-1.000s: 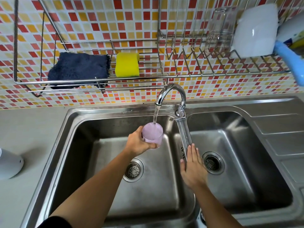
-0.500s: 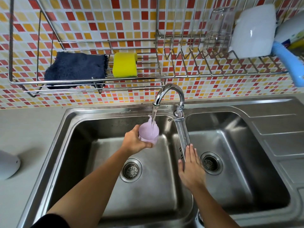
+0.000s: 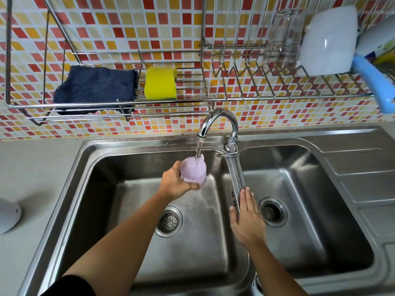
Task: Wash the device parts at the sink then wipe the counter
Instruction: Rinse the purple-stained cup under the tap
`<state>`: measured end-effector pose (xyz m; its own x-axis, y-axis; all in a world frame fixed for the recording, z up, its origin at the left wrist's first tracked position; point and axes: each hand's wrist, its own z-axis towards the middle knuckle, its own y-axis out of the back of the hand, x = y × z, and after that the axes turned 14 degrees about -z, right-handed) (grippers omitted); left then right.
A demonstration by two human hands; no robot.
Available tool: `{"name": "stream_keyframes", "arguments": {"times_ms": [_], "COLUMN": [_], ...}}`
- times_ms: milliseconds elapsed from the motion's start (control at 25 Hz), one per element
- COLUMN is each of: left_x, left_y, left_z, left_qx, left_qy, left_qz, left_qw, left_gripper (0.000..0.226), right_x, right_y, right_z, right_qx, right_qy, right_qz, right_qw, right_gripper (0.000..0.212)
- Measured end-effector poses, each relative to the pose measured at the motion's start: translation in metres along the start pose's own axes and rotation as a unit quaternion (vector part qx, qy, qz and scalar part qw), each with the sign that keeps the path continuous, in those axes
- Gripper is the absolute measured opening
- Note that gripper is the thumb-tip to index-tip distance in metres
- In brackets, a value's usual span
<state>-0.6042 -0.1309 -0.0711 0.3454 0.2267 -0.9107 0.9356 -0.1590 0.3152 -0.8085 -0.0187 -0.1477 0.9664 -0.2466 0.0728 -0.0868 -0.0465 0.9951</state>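
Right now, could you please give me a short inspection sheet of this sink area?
Surface: grey counter left of a steel double sink.
Job's things: lilac cup under the running tap, over the left basin; white device on the counter.
Clutter: wall rack holds a dark blue cloth, yellow sponge, glass and white dish.
Hands: left hand grips the cup; right hand flat, fingers on the divider.
Cables: nothing seen.
Surroundings: mosaic-tiled wall.

Red, orange and cream mosaic-tiled wall (image 3: 171, 22) behind a wire rack (image 3: 235, 98), grey counter (image 3: 38, 167) below.
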Motion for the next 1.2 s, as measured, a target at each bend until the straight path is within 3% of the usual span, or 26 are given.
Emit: {"name": "stream_keyframes", "arguments": {"times_ms": [200, 360, 440, 520, 640, 760, 880, 960, 1040, 1120, 1200], "left_x": [-0.001, -0.006, -0.008, -0.008, -0.001, 0.006, 0.008, 0.008, 0.01, 0.009, 0.012], "left_y": [-0.003, 0.001, 0.004, 0.007, 0.013, 0.016, 0.016, 0.018, 0.02, 0.021, 0.022], "left_z": [-0.001, 0.004, 0.007, 0.007, 0.003, -0.002, -0.006, -0.007, -0.009, -0.014, -0.019], "left_qx": [0.002, 0.011, 0.014, 0.019, 0.022, 0.025, 0.029, 0.025, 0.023, 0.023, 0.018], "left_qy": [-0.009, -0.025, -0.034, -0.039, -0.044, -0.047, -0.053, -0.051, -0.042, -0.035, -0.025], "left_qz": [-0.01, -0.014, -0.014, -0.008, 0.015, 0.012, 0.005, 0.006, 0.004, 0.0, -0.002], "left_qw": [1.0, 1.0, 0.999, 0.999, 0.999, 0.999, 0.998, 0.998, 0.999, 0.999, 1.0], "left_gripper": [0.075, 0.073, 0.071, 0.072, 0.074, 0.074, 0.072, 0.073, 0.078, 0.081, 0.075], "right_x": [-0.002, -0.004, -0.001, 0.006, 0.022, 0.034, 0.042, 0.04, 0.033, 0.032, 0.032], "right_y": [0.008, 0.024, 0.041, 0.059, 0.077, 0.073, 0.079, 0.086, 0.092, 0.095, 0.09], "right_z": [-0.003, 0.015, 0.049, 0.088, 0.13, 0.147, 0.154, 0.153, 0.146, 0.142, 0.134], "right_qx": [-0.004, -0.069, -0.109, -0.124, -0.039, 0.042, 0.017, -0.027, -0.05, -0.045, -0.039], "right_qy": [-0.013, -0.108, -0.086, 0.003, 0.13, 0.17, 0.131, 0.087, -0.001, -0.072, -0.071], "right_qz": [0.109, 0.248, 0.224, 0.157, 0.022, -0.083, -0.08, -0.066, 0.065, 0.222, 0.253], "right_qw": [0.994, 0.96, 0.965, 0.98, 0.991, 0.981, 0.988, 0.994, 0.997, 0.971, 0.964], "right_gripper": [0.059, 0.044, 0.039, 0.041, 0.048, 0.043, 0.026, 0.026, 0.028, 0.031, 0.039]}}
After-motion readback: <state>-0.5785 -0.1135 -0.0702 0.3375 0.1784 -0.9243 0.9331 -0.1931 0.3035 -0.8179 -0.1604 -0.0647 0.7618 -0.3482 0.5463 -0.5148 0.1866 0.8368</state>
